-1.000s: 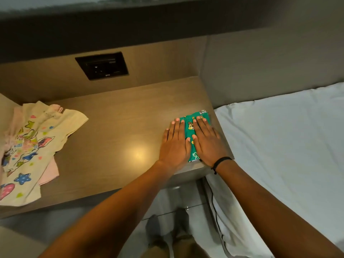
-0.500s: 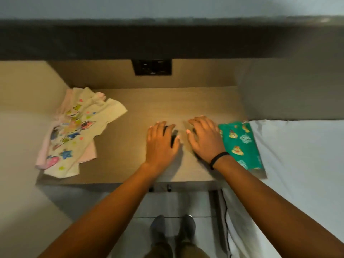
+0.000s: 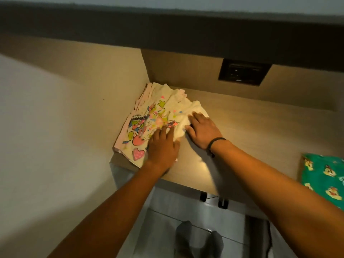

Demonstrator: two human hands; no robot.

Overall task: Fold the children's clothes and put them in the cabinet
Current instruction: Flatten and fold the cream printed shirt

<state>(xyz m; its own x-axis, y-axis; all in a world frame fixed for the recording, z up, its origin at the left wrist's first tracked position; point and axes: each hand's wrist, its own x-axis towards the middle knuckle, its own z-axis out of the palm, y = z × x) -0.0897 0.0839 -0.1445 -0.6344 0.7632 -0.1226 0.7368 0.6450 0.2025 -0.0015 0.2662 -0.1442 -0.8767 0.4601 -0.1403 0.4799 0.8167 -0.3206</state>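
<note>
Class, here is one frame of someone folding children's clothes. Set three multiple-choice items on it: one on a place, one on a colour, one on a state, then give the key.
1. Where does the cream printed garment lie?
A. In the left corner of the wooden surface
B. On the floor
C. Over the wall socket

2. What is the ground colour of the folded garment at the right edge?
A. Red
B. Green
C. Black

3. How are the two hands?
A. Both lifted off everything
B. Both flat, palms down, touching the cream garment
C. Both closed as fists

Key: 1 A, it sits against the left wall; 2 B, green with cartoon prints; 3 B, the left hand and right hand press it.
</note>
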